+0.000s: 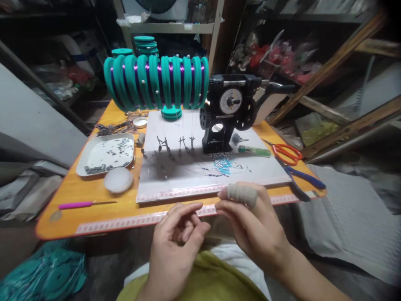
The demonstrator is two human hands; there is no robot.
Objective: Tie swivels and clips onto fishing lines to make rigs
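My left hand [178,240] is above the table's front edge, with its fingers curled in and thumb bent toward them. Close beside it, my right hand [258,228] has its fingertips drawn together in a pinch, and a grey wrap [242,195] covers one finger. Anything thin held between the fingers is too small to make out. Beyond the hands lies a white board [181,184] bearing small dark swivel-like pieces [169,152] on fine lines and a pile of blue and silvery bits [222,162]. A measuring tape strip [125,221] runs along the table edge.
A black hand-cranked winder [219,125] carries a row of teal spools [156,81] over the board. At left are a white tray [82,161], a round lid [118,180] and a pink-handled hook [75,205]. Orange scissors [286,154] and blue-handled pliers [305,177] lie right.
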